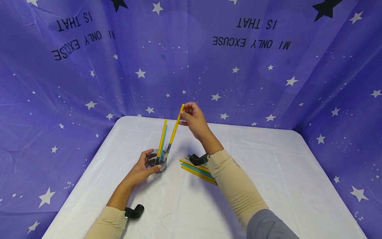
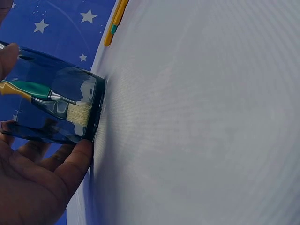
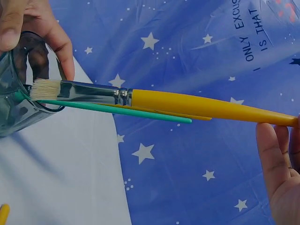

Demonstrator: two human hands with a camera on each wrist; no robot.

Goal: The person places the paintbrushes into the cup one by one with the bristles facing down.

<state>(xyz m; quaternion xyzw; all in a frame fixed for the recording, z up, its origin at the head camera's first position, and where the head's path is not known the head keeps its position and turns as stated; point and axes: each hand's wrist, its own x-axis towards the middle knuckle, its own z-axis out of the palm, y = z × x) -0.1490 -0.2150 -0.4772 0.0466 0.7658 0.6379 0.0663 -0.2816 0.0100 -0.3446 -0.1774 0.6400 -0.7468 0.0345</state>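
Observation:
My left hand [image 1: 142, 170] grips a clear bluish glass [image 1: 162, 165] on the table, its fingers and thumb round the sides. Inside stand a yellow paintbrush [image 1: 162, 138] and a teal paintbrush [image 1: 164, 137], bristles down, as the left wrist view shows through the glass wall [image 2: 56, 129]. Up above, my right hand [image 1: 194, 121] pinches another yellow paintbrush [image 3: 187, 104] near the end of its handle. This brush slants down, and its pale bristles [image 3: 46, 89] are right at the glass's rim.
Under my right forearm lies a loose bunch of yellow and teal paintbrushes [image 1: 197, 170], partly hidden by the sleeve and wrist camera [image 1: 198, 160]. A white cloth covers the table [image 1: 268, 172]. Purple star-printed curtains [image 1: 191, 66] hang behind and at both sides.

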